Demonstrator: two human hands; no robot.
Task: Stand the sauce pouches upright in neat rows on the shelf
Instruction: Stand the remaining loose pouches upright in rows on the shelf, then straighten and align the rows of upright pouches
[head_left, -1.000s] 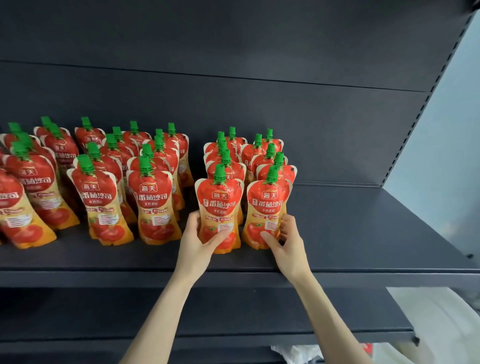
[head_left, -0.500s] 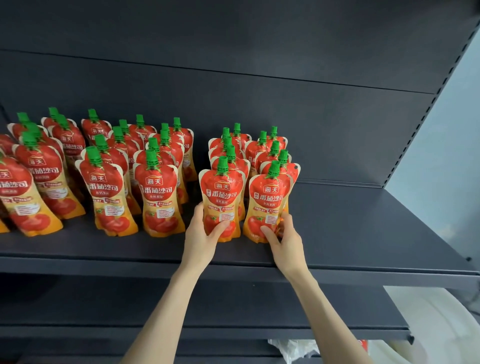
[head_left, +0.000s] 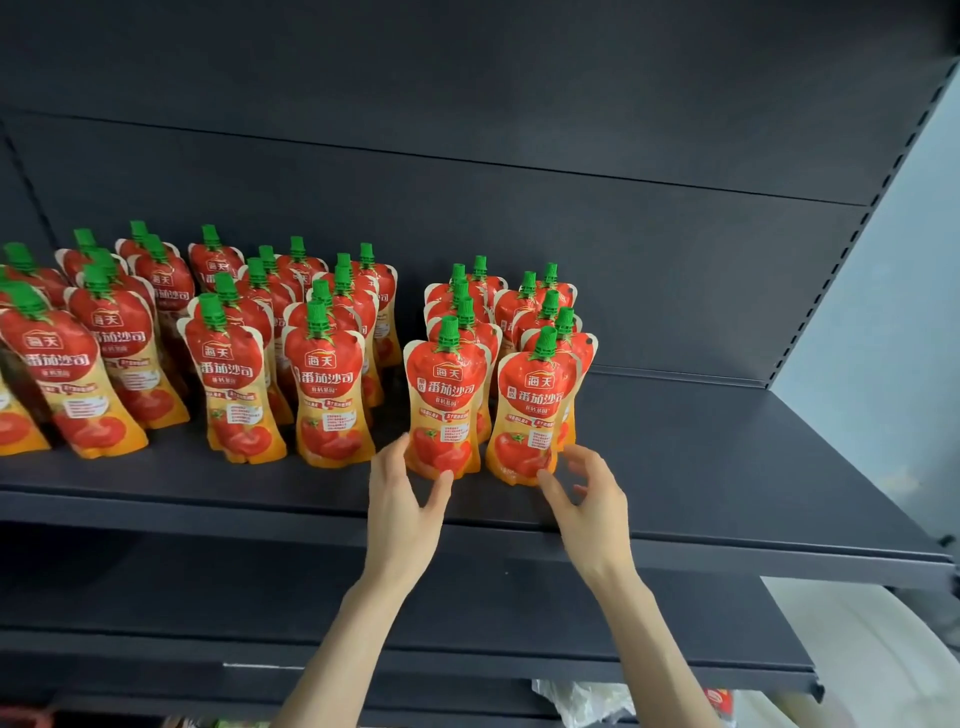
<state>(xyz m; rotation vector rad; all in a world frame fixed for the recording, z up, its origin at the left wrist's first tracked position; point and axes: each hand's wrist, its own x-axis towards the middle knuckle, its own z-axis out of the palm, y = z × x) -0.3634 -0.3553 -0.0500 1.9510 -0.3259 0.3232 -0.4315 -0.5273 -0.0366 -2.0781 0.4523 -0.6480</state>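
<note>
Red and orange sauce pouches with green caps stand upright in rows on the dark shelf. Two short rows stand apart on the right; their front pouches are the left one and the right one. My left hand hovers at the base of the left front pouch, fingers spread and relaxed, thumb tip just touching its bottom edge. Beside the base of the right front pouch, my right hand is open, with a fingertip near the pouch's lower corner. Neither hand grips anything.
A larger block of pouches fills the shelf's left part, several rows deep. The shelf surface to the right of the pouches is bare. A lower shelf lies below. Plastic bags show at the bottom edge.
Both hands have let go of the two front pouches and drawn back slightly with fingers spread. The pouches stay upright. The camera has shifted a little.
</note>
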